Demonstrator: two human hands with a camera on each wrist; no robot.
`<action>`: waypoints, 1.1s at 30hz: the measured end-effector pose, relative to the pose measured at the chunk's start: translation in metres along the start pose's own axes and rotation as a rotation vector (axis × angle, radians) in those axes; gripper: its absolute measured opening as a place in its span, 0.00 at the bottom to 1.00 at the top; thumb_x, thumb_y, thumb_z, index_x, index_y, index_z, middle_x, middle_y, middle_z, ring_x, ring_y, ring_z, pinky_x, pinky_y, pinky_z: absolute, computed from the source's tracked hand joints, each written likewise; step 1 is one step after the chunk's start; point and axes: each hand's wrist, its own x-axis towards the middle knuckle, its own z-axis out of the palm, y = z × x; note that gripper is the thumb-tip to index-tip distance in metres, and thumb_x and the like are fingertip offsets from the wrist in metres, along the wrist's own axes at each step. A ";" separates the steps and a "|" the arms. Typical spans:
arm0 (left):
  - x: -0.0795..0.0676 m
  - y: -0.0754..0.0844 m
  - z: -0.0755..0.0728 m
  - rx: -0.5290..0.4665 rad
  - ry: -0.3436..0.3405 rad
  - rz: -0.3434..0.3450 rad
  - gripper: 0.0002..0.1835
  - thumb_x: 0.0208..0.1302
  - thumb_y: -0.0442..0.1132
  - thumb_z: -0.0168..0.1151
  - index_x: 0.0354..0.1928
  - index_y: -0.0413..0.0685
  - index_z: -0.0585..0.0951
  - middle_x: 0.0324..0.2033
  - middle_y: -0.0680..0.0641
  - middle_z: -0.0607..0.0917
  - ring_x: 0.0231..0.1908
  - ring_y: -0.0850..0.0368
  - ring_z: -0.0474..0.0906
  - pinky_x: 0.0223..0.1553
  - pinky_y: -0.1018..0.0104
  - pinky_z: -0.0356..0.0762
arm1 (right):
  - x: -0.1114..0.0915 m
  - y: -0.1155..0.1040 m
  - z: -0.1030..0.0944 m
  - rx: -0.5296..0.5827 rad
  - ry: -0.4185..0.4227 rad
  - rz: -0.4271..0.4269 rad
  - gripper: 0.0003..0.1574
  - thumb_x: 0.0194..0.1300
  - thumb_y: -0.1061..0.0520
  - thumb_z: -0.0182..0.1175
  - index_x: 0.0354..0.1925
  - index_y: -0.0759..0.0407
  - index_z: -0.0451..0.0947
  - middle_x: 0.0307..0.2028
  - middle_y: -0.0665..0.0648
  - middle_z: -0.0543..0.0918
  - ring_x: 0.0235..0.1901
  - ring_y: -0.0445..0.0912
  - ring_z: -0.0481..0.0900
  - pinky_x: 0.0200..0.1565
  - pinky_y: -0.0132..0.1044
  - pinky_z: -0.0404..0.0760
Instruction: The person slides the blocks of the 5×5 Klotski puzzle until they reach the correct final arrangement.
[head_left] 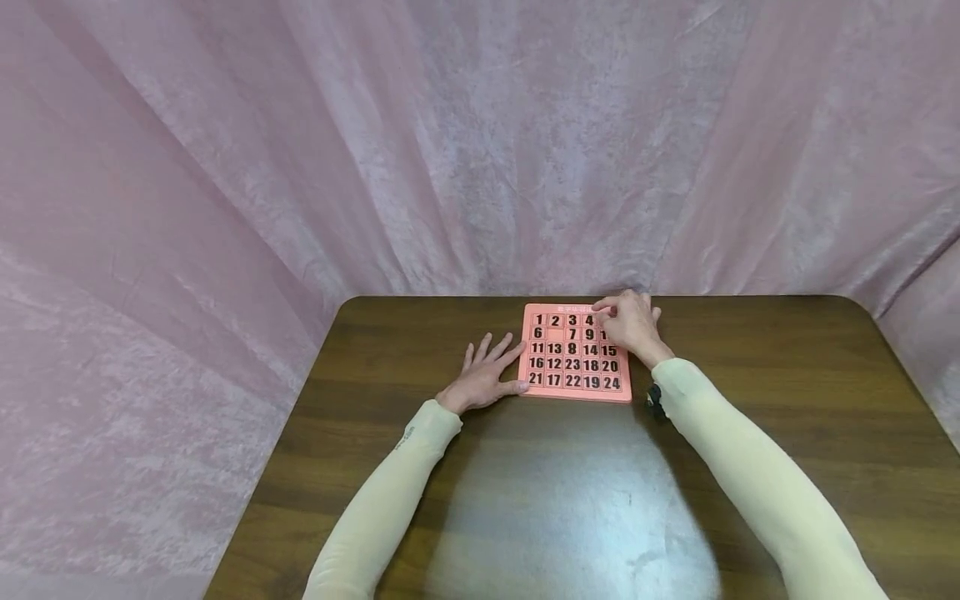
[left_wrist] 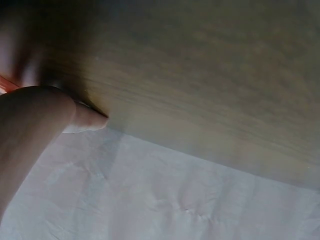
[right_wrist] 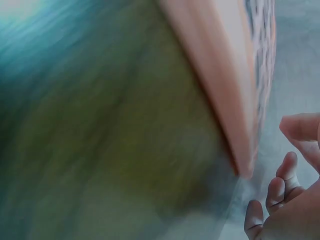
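A pink sliding number puzzle [head_left: 577, 396] with black-numbered square tiles lies flat on the table. One gap [head_left: 555, 335] shows in its second row, right of the 6. My left hand [head_left: 486, 379] is spread on the table at the puzzle's left side, index fingertip and thumb at its edge. Over the top right corner is my right hand [head_left: 632, 325], its index finger and thumb bent close above the tiles and covering the top-right one. In the right wrist view, the right fingers [right_wrist: 287, 167] are loosely bent beside the puzzle's pink side [right_wrist: 215, 75], with nothing between them.
The brown wood-grain table [head_left: 390, 333] has rounded far corners and a bright glare patch near its front. Behind it and to the sides hang pink velvet-like curtains [head_left: 480, 150]. A dark device [head_left: 655, 402] sits at the right wrist.
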 end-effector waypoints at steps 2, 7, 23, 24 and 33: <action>0.000 0.000 0.000 0.008 -0.003 -0.001 0.47 0.79 0.64 0.60 0.90 0.69 0.49 0.91 0.51 0.41 0.89 0.40 0.23 0.86 0.31 0.20 | -0.002 0.004 -0.002 0.001 -0.012 0.006 0.16 0.76 0.58 0.62 0.54 0.59 0.91 0.49 0.69 0.80 0.59 0.67 0.66 0.60 0.66 0.58; 0.000 -0.002 0.000 0.006 -0.007 -0.004 0.47 0.78 0.65 0.59 0.90 0.70 0.49 0.91 0.52 0.41 0.89 0.40 0.22 0.86 0.32 0.19 | -0.004 0.001 0.005 -0.036 -0.070 -0.075 0.17 0.78 0.59 0.59 0.55 0.56 0.92 0.51 0.68 0.79 0.58 0.66 0.64 0.56 0.63 0.57; 0.001 0.001 0.002 0.007 0.004 0.000 0.47 0.78 0.64 0.60 0.90 0.70 0.49 0.91 0.52 0.42 0.90 0.41 0.23 0.86 0.33 0.20 | -0.006 -0.016 0.014 -0.116 -0.165 -0.198 0.23 0.81 0.60 0.54 0.64 0.54 0.88 0.64 0.69 0.73 0.69 0.71 0.60 0.63 0.68 0.54; 0.001 0.001 0.003 0.004 0.005 0.001 0.47 0.79 0.64 0.60 0.90 0.70 0.49 0.91 0.52 0.42 0.90 0.41 0.23 0.86 0.32 0.20 | -0.006 -0.015 0.013 -0.111 -0.157 -0.184 0.22 0.80 0.58 0.56 0.65 0.55 0.87 0.65 0.70 0.73 0.69 0.71 0.59 0.63 0.68 0.54; 0.000 -0.001 0.002 -0.008 0.006 0.003 0.47 0.79 0.64 0.60 0.90 0.70 0.49 0.91 0.52 0.42 0.90 0.41 0.23 0.86 0.32 0.20 | -0.006 -0.004 0.007 -0.098 -0.149 -0.050 0.28 0.75 0.50 0.68 0.69 0.56 0.81 0.68 0.73 0.69 0.67 0.71 0.58 0.65 0.69 0.53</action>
